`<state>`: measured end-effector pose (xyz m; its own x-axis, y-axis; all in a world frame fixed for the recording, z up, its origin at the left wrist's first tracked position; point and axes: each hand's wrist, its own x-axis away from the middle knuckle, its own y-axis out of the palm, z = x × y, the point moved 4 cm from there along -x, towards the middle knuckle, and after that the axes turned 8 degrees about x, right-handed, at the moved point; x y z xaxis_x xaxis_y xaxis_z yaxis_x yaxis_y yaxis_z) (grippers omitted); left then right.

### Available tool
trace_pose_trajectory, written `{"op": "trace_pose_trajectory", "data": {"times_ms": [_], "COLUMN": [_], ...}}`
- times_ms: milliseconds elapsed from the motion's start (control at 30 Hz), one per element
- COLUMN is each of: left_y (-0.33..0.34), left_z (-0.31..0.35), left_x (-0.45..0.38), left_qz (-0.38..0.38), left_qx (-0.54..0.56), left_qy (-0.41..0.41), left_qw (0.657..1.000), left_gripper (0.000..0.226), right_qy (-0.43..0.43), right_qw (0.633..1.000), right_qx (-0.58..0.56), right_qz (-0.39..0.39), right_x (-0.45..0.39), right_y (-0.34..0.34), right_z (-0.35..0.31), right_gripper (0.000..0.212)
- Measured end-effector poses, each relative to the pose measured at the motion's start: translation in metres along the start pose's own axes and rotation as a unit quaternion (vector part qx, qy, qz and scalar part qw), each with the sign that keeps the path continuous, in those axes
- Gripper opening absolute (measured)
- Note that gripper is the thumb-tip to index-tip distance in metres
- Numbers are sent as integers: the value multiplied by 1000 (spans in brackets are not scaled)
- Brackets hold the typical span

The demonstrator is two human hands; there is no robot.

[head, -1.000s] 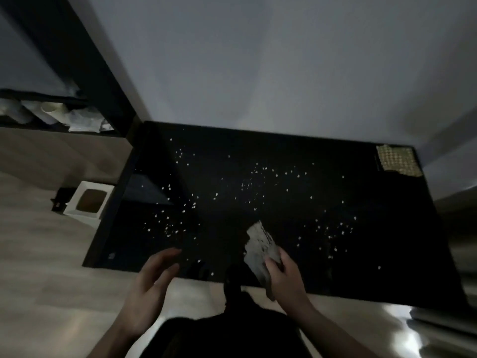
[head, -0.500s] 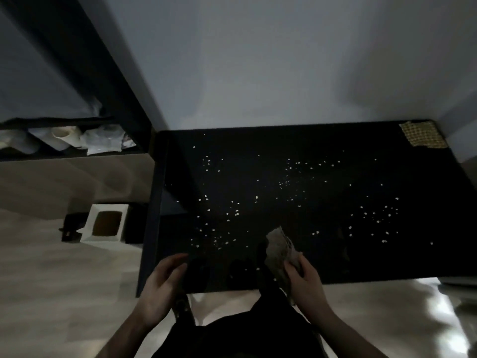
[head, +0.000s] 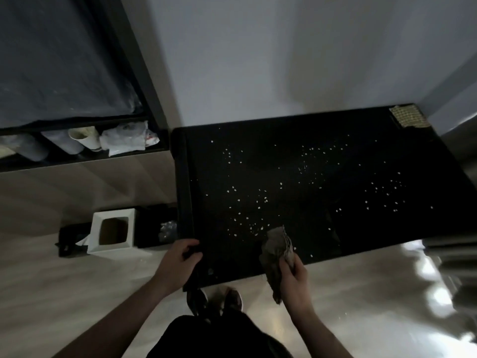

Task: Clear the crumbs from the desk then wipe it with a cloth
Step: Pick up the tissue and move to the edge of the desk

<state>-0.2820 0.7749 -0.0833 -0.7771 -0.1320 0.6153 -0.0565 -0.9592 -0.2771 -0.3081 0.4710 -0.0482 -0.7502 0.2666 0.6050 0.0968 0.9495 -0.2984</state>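
Note:
A black desk [head: 335,228] fills the middle and right of the view, sprinkled with several small white crumbs [head: 253,223]. My right hand [head: 294,275] holds a crumpled grey-brown cloth [head: 277,245] at the desk's near edge, its upper end lying on the desktop beside the crumbs. My left hand [head: 178,262] rests on the desk's near left corner, fingers curled over the edge. A second, checked cloth [head: 409,116] lies in the far right corner of the desk.
A white square bin [head: 112,232] with an open top stands on the floor left of the desk, next to dark boxes. A low shelf [head: 77,140] with rolls and bags runs along the left. A wall stands behind the desk. My shoes [head: 214,298] are below its near edge.
The view has swung so that the desk sits further right. My left hand moved from hovering open to gripping the desk's near left corner. My right hand still holds the cloth.

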Motion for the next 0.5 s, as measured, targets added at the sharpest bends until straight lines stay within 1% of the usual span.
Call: {"op": "trace_pose_trajectory", "data": {"times_ms": [100,167,267,300,367,500], "left_y": [-6,-10,-22,-29,-50,-107], "left_z": [-32,-48,-65,-71,-83,-108], "left_x": [-5,-5,-7,-10,-14,-39], "left_qz": [24,34,41,44,54,70], "left_qx": [-38,-32,-29,-30,-36,-47], "left_qy": [-34,-53,-61,-64,-74,-102], "left_qw": [998,997,997,997,995,991], "left_gripper": [30,33,29,31,35,33], "right_qy": [-15,-30,-53,-61,-70,-94], "right_qw": [1000,1000,998,998,997,995], "right_qx": [-10,-8,12,18,28,20], "right_qz": [-7,-7,-19,-23,-34,-33], "right_x": [-4,-8,-8,-7,-3,1], "right_y": [12,21,43,51,70,112], "right_z": [-1,-1,-2,-3,-10,-39], "right_gripper": [22,21,21,20,18,22]}}
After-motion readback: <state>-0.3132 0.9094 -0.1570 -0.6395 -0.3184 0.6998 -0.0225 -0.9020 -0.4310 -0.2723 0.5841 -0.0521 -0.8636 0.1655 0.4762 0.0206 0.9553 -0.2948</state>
